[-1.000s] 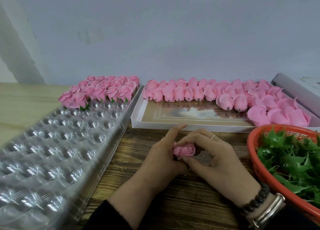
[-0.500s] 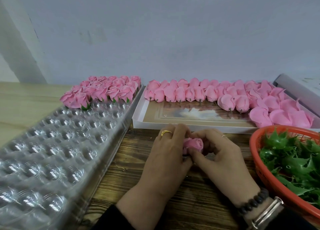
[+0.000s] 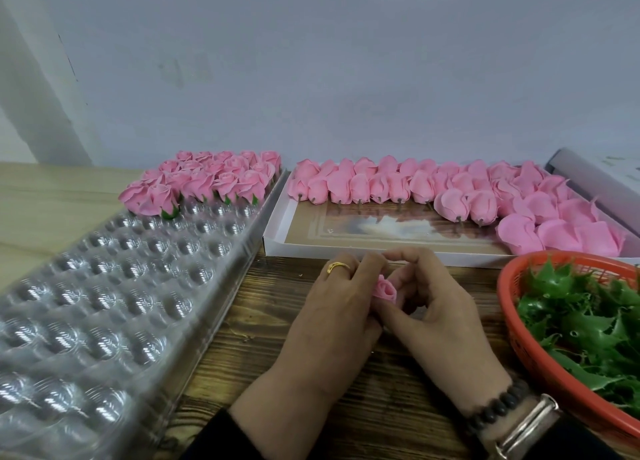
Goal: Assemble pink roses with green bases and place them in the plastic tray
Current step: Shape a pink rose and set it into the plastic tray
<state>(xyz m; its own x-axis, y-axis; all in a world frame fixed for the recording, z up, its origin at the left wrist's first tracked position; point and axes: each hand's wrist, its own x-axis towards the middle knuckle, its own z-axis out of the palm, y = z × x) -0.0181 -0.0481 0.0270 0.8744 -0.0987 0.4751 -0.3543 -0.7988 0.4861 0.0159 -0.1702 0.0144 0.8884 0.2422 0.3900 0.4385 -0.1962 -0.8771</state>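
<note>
Both my hands close around one pink rose (image 3: 384,288) above the wooden table, just in front of the white box. My left hand (image 3: 332,307), with a gold ring, cups the rose from the left. My right hand (image 3: 440,307) pinches it from the right with thumb and fingers. The rose's underside is hidden by my fingers. The clear plastic tray (image 3: 114,286) with round cups lies at the left; finished roses with green bases (image 3: 204,182) fill its far end. Green bases (image 3: 588,321) are piled in an orange basket (image 3: 512,324) at the right.
A white shallow box (image 3: 277,238) behind my hands holds several loose pink rose heads (image 3: 450,189) along its far side and right end. A grey wall stands close behind. A grey roll (image 3: 595,182) lies at the far right.
My hands have shifted slightly away from me toward the white box, turning the rose between them. My left hand has rolled over so the ring shows.
</note>
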